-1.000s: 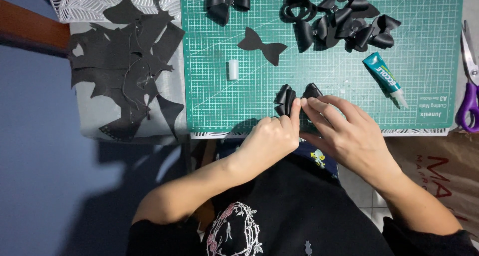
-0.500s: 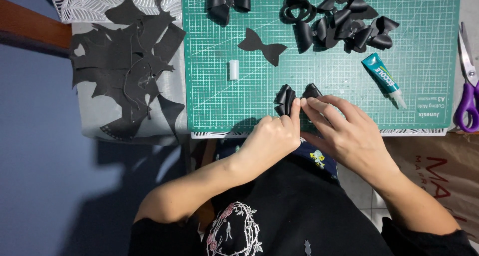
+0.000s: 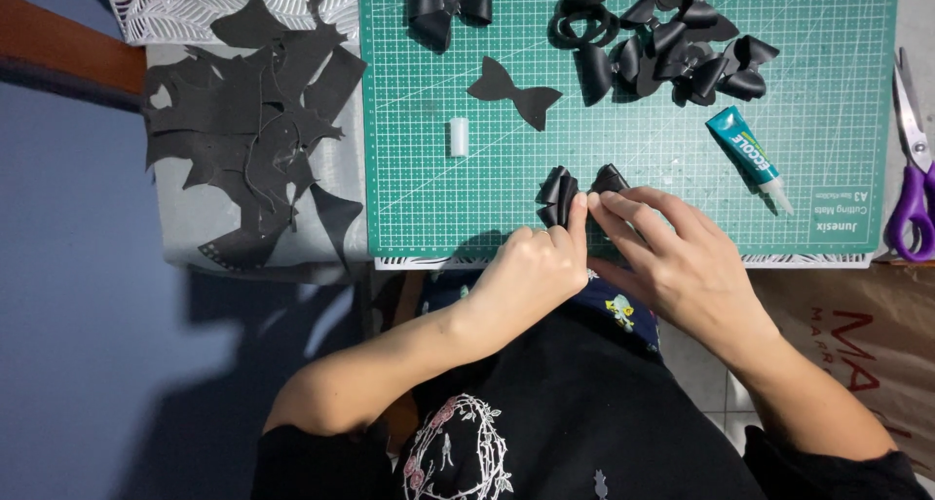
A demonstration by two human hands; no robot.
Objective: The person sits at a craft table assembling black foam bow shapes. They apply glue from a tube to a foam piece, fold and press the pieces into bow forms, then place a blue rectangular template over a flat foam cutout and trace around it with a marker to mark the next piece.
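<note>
Teal glue tube with white nozzle and printed label lying slantwise on the green cutting mat's right side; brown paper bag with red print below the mat's right corner.

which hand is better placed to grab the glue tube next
Right, probably. The right hand lies nearer the teal glue tube, which sits up and to its right; the left hand would have to cross over.
</note>
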